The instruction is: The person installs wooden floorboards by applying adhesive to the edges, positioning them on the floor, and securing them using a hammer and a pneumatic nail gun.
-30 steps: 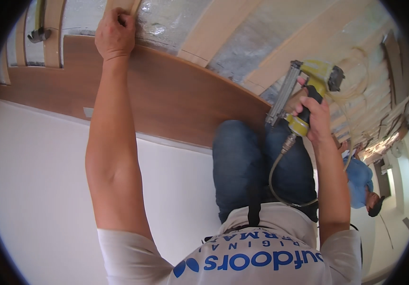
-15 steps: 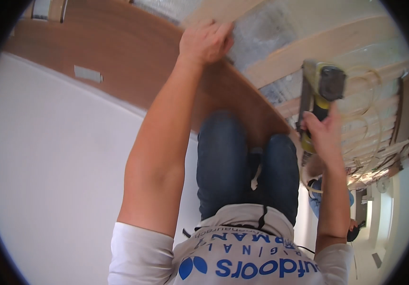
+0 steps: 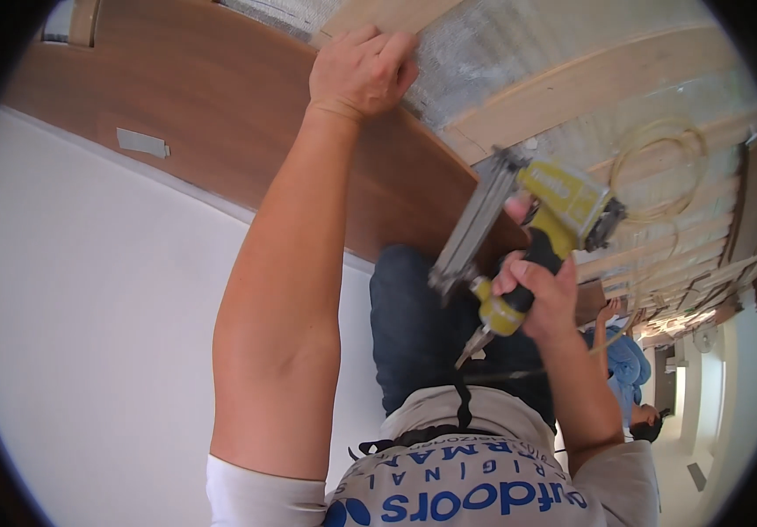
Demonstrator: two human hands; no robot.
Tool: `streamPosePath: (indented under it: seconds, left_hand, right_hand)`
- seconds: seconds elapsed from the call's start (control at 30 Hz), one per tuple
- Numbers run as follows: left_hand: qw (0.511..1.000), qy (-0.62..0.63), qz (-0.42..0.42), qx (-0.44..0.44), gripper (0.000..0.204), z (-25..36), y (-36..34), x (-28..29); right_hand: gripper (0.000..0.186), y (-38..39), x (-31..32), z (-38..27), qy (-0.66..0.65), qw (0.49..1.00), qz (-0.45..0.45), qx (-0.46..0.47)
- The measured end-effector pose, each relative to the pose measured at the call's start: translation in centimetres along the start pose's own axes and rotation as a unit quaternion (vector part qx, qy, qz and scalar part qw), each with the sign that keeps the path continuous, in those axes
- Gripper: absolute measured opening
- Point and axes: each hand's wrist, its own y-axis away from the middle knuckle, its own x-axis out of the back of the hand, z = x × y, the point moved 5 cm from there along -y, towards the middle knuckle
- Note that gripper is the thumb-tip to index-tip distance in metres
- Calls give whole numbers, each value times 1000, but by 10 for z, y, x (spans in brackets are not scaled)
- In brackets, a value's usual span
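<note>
A wide brown wooden board (image 3: 247, 97) runs from the far left down under my knees. My left hand (image 3: 364, 72) presses at its far edge, with the fingers curled down over it; the fingertips are hidden. My right hand (image 3: 541, 294) grips a yellow-green and black air nail gun (image 3: 563, 206) by its handle. The gun is tilted over my right thigh and the board's edge, its long grey magazine pointing to the left. An air fitting juts from the handle's lower end.
Pale wooden strips (image 3: 572, 83) lie over silvery sheeting (image 3: 484, 53) beyond the board. A coiled yellowish air hose (image 3: 659, 167) rests on the right. Another person (image 3: 629, 364) in blue crouches further right. A white surface (image 3: 106, 307) borders the board; a grey tape piece (image 3: 143, 142) sticks to it.
My right hand has swung the nail gun leftward and toward me, turning it so its side shows. My left hand has shifted slightly left and farther along the edge.
</note>
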Motion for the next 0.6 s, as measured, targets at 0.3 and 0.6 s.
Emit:
streamPosePath:
  seconds: [0.3, 0.6]
  left_hand:
    - [1000, -21, 4, 3, 18, 2, -3, 0]
    - [999, -41, 0, -24, 19, 11, -4, -1]
  right_hand:
    - [60, -23, -26, 74, -195, 980, 3, -34]
    - [42, -20, -41, 68, -99, 993, 36, -58]
